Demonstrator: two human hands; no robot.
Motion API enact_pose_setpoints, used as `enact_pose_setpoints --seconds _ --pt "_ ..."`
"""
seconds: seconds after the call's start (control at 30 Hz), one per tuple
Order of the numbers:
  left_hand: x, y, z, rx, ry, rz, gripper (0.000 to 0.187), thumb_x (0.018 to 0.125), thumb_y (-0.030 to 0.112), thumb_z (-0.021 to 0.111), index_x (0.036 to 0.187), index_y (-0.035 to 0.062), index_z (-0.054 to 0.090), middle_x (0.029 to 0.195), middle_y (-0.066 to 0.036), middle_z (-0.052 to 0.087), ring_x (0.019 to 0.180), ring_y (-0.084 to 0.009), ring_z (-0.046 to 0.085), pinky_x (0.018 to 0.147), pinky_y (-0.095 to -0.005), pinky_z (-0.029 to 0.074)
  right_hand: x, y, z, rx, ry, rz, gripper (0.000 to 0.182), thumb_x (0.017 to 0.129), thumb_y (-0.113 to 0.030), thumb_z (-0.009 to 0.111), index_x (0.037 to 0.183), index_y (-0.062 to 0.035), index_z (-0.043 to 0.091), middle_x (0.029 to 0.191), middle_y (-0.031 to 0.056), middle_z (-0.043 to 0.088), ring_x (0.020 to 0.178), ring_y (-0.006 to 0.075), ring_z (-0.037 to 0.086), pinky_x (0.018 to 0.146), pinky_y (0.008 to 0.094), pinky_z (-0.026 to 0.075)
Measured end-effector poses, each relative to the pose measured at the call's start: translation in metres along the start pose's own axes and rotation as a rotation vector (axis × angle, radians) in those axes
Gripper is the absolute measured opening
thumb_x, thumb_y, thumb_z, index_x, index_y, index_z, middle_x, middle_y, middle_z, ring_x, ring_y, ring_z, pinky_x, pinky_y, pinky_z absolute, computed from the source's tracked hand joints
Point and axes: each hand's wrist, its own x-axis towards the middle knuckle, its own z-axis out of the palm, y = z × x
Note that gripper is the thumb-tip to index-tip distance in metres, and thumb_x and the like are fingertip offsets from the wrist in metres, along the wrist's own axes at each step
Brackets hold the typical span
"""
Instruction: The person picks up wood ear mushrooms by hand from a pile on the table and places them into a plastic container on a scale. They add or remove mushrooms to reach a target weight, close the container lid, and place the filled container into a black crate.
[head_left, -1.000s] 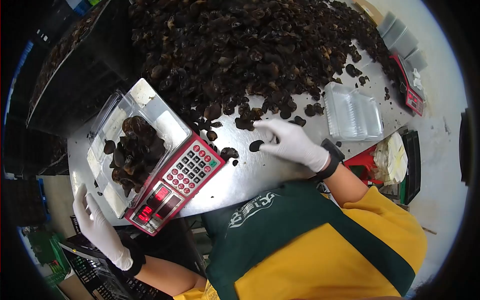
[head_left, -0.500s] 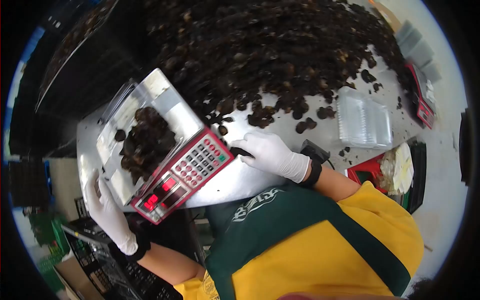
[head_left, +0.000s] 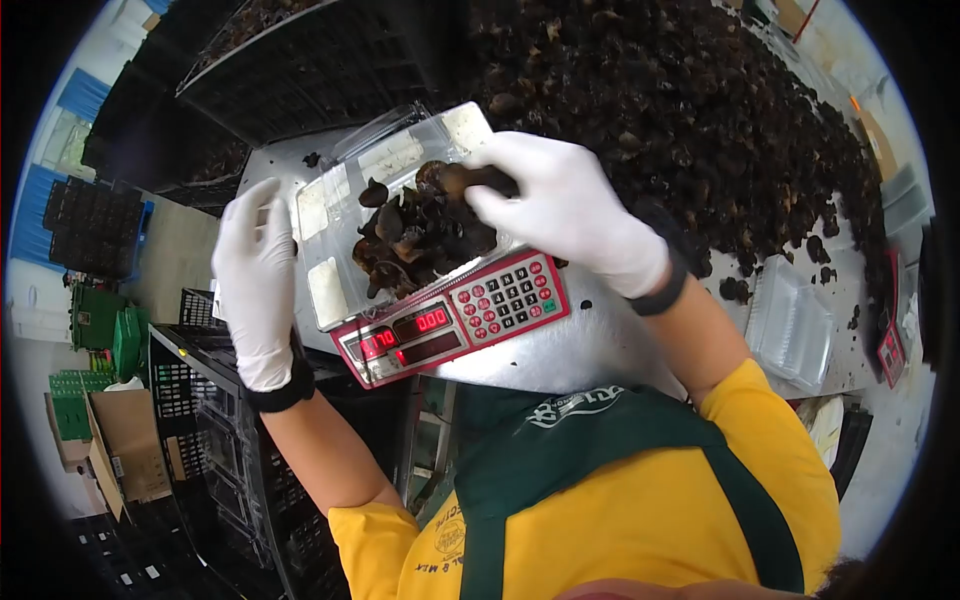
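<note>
On a red digital scale (head_left: 450,322) with lit red digits rests a clear plastic tray (head_left: 338,195) containing a heap of dark brown wood ear mushrooms (head_left: 400,235). Over the tray's right part, my right hand (head_left: 575,205), in a white glove, pinches a dark piece of wood ear mushroom (head_left: 492,178); its fingers partly cover it. My left hand (head_left: 255,275), also gloved, is at the left side of the scale, near the tray's edge. Its fingers are apart and hold nothing.
A large pile of wood ear mushrooms (head_left: 690,110) covers the back of the metal table (head_left: 590,345). Stacked clear trays (head_left: 790,325) lie at the right, near another red scale (head_left: 890,345). Black crates (head_left: 320,75) stand behind and at lower left.
My right hand has gone from the table beside the scale to above the tray, now with a dark mushroom piece. My left hand stays by the scale's left side. The camera view has shifted.
</note>
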Motion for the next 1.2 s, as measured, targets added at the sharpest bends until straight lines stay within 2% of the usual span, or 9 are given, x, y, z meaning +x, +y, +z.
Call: enact_pose_setpoints --seconds 0.17,0.2,0.27,0.3,0.57,0.63,0.83,1.0,1.2 --pt "0.005 -0.016 0.02 -0.028 -0.086 0.006 0.024 0.095 0.014 0.062 0.113 -0.0006 0.067 0.107 -0.016 0.069 0.096 -0.0289 0.067 0.085 -0.0353 0.052 0.034 0.002 0.051 -0.28 -0.276 -0.168 0.031 0.082 -0.036 0.074 0.101 -0.0107 0.071 0.092 0.0091 0.069 0.081 0.0276 0.067 0.073 0.0386 0.055" --pt "0.005 -0.021 0.02 0.062 -0.104 0.034 0.024 0.099 0.017 0.059 0.116 0.0012 0.066 0.107 -0.012 0.068 0.093 -0.0201 0.066 0.082 -0.0302 0.052 0.035 0.005 0.051 -0.28 -0.272 -0.18 0.031 0.082 -0.036 0.074 0.101 -0.0107 0.071 0.092 0.0091 0.069 0.081 0.0276 0.067 0.073 0.0386 0.055" --pt "0.006 -0.021 0.016 0.093 -0.146 -0.01 0.026 0.099 0.019 0.059 0.116 0.0013 0.066 0.106 -0.013 0.068 0.091 -0.021 0.066 0.08 -0.0305 0.052 0.033 0.01 0.043 -0.097 -0.107 -0.073 0.036 0.082 -0.037 0.076 0.106 -0.0098 0.072 0.093 0.0086 0.068 0.077 0.026 0.066 0.071 0.0356 0.054" --pt "0.007 -0.024 0.015 0.095 -0.139 -0.019 0.026 0.099 0.019 0.059 0.116 0.0013 0.066 0.106 -0.013 0.068 0.091 -0.021 0.066 0.08 -0.0305 0.052 0.034 0.006 0.031 -0.03 -0.134 0.065 0.041 0.084 -0.046 0.072 0.104 -0.011 0.073 0.102 0.0111 0.07 0.096 0.0295 0.068 0.084 0.038 0.055" --pt "0.026 -0.034 0.03 0.025 -0.159 -0.036 0.022 0.093 0.017 0.062 0.109 0.0038 0.068 0.103 -0.015 0.069 0.089 -0.0293 0.069 0.079 -0.0373 0.054 -0.058 0.036 -0.014 0.369 0.041 0.487 0.017 0.095 -0.01 0.064 0.106 -0.0006 0.073 0.081 0.003 0.068 0.068 0.0053 0.057 0.063 0.0223 0.046" --pt "0.027 -0.029 0.039 0.038 -0.24 -0.005 0.024 0.094 0.018 0.063 0.113 0.004 0.067 0.1 -0.013 0.07 0.088 -0.022 0.068 0.08 -0.0318 0.053 -0.105 0.042 -0.008 0.353 0.026 0.556 0.015 0.095 -0.007 0.063 0.103 -0.0001 0.073 0.075 0.003 0.067 0.066 0.0064 0.058 0.061 0.0229 0.046" --pt "0.027 -0.027 0.066 0.058 -0.249 0.212 0.023 0.091 0.015 0.063 0.111 0.0053 0.068 0.1 -0.015 0.068 0.092 -0.0277 0.067 0.084 -0.0337 0.052 -0.193 0.045 -0.002 0.357 -0.1 0.857 0.013 0.094 -0.005 0.062 0.1 0.0005 0.072 0.076 0.0058 0.066 0.066 0.0086 0.061 0.062 0.0245 0.048" --pt "0.018 -0.013 0.077 0.087 -0.301 0.218 0.02 0.087 0.01 0.066 0.107 0.0067 0.07 0.103 -0.014 0.068 0.096 -0.0291 0.067 0.084 -0.0362 0.053 -0.208 0.053 0.011 0.024 -0.066 0.406 0.009 0.089 -0.003 0.064 0.095 -0.0044 0.071 0.08 0.0111 0.067 0.067 0.0228 0.066 0.063 0.0293 0.051" --pt "0.013 -0.005 0.073 0.029 -0.219 0.304 0.018 0.081 0.003 0.069 0.098 0.0055 0.069 0.09 -0.012 0.069 0.085 -0.029 0.068 0.076 -0.035 0.053 -0.208 0.054 0.012 -0.027 -0.045 0.369 0.008 0.087 -0.004 0.066 0.093 -0.0064 0.072 0.082 0.0117 0.068 0.071 0.0271 0.068 0.063 0.0329 0.052"
